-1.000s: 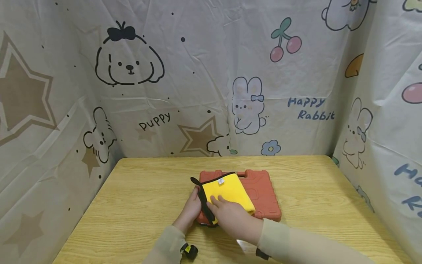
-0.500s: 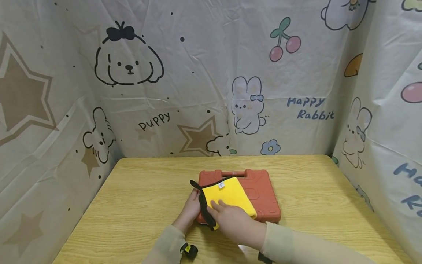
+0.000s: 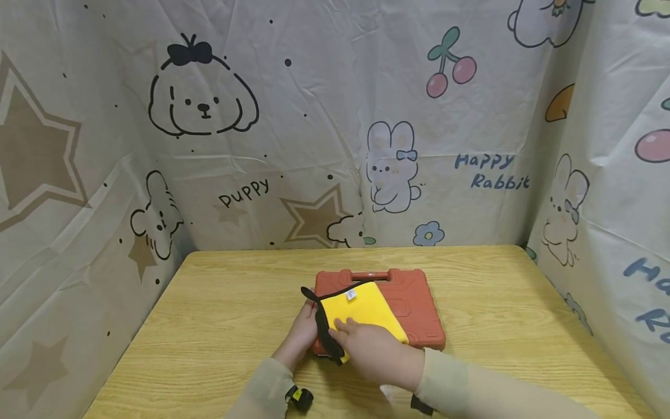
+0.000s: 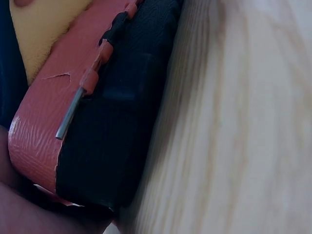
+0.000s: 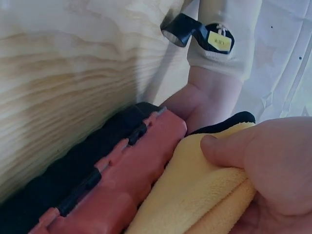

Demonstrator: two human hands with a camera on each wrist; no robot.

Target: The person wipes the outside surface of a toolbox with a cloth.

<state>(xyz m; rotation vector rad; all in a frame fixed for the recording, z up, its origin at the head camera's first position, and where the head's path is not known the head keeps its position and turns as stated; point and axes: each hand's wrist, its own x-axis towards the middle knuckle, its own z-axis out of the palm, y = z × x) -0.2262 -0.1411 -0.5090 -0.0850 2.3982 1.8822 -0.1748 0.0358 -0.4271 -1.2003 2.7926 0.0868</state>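
A red plastic carrying case [image 3: 424,308] with a black lower half [image 4: 112,126] lies flat on the table. Across its left part is a folded yellow cloth [image 3: 366,302] with black edging and a small white tag. My right hand [image 3: 379,352] holds the cloth against the lid; in the right wrist view the thumb lies on the cloth, with its fold beside the palm. My left hand [image 3: 300,331] grips the case's left side, partly hidden by the cloth's black edge. In the left wrist view, hinge pieces and a metal pin [image 4: 70,114] show along the case's seam.
The wooden table [image 3: 235,291] reaches back to a white printed curtain [image 3: 314,116], which also hangs on both sides. The case's carry handle [image 3: 370,275] points to the far edge. A black wrist camera [image 3: 300,398] is strapped to the left sleeve.
The cloth has slid a little toward me under my right hand, uncovering the case's handle. My left hand stays at the case's left side.
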